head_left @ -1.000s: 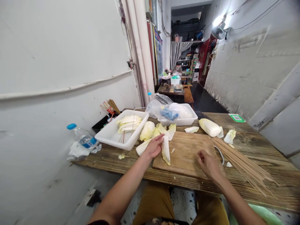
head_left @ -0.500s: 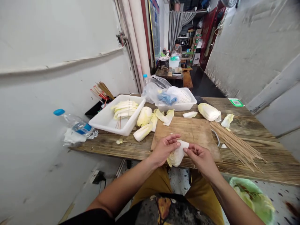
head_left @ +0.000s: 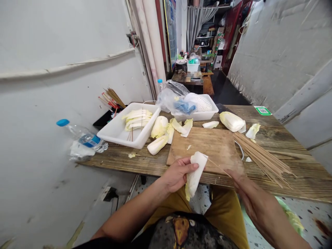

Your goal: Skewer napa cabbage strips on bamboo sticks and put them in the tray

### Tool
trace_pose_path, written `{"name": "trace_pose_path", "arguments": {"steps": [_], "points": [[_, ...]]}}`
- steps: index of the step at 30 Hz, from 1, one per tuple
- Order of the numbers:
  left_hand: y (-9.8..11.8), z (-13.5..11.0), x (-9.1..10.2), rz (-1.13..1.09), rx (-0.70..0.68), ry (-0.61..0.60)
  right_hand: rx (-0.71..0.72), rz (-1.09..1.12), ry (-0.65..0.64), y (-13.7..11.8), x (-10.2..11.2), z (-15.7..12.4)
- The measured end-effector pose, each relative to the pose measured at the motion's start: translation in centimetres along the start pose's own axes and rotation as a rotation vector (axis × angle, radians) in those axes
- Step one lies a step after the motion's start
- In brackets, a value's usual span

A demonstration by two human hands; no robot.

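Observation:
My left hand (head_left: 178, 173) is closed around a folded napa cabbage leaf (head_left: 197, 173), thumb on its white face, at the near edge of the cutting board (head_left: 204, 143). My right hand (head_left: 242, 185) pinches a thin bamboo skewer (head_left: 219, 167). The skewer slants up and left, its far end at the leaf's upper right edge; whether it has gone in I cannot tell. Just behind the board lie loose cabbage leaves (head_left: 185, 128) and a cabbage piece (head_left: 157, 144). A bundle of bamboo skewers (head_left: 261, 155) is spread to the right of the board.
A white tray (head_left: 103, 134) with skewered cabbage stands at the left, beside a water bottle (head_left: 89, 138). Behind the board is a second white tray (head_left: 199, 117) with plastic bags. A cabbage heart (head_left: 230, 121) lies at the right. A green-lined bin (head_left: 287, 211) is below. One person (head_left: 196, 50) sits far back.
My right hand has moved away to the right and down with the skewer, which now slants toward the leaf. The leaf hangs lower and more upright in my left hand.

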State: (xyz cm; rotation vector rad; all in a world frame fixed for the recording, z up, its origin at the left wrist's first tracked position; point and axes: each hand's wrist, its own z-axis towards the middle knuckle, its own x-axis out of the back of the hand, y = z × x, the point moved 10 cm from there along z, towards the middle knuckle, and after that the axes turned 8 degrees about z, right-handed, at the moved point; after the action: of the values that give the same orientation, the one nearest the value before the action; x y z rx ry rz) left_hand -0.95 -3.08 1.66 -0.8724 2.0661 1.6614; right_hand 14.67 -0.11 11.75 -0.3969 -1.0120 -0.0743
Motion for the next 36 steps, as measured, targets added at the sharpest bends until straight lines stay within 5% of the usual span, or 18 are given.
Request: {"name": "trace_pose_path", "arguments": {"steps": [6,10,18,36], "points": [[0.1,-0.1,0.1,-0.051,-0.008,0.034,0.058,-0.231,-0.043,-0.8,0.4,-1.5],[0.0,-0.2,0.0,-0.067,0.007,0.032,0.074,-0.191,-0.127,-1.2,0.0,-1.8],[-0.1,-0.3,0.3,-0.052,0.004,0.048,0.074,-0.231,-0.051,-1.1,0.4,-2.0],[-0.3,-0.3,0.0,-0.005,0.002,0.018,0.084,-0.255,-0.128,-0.5,-0.5,-2.6]]}}
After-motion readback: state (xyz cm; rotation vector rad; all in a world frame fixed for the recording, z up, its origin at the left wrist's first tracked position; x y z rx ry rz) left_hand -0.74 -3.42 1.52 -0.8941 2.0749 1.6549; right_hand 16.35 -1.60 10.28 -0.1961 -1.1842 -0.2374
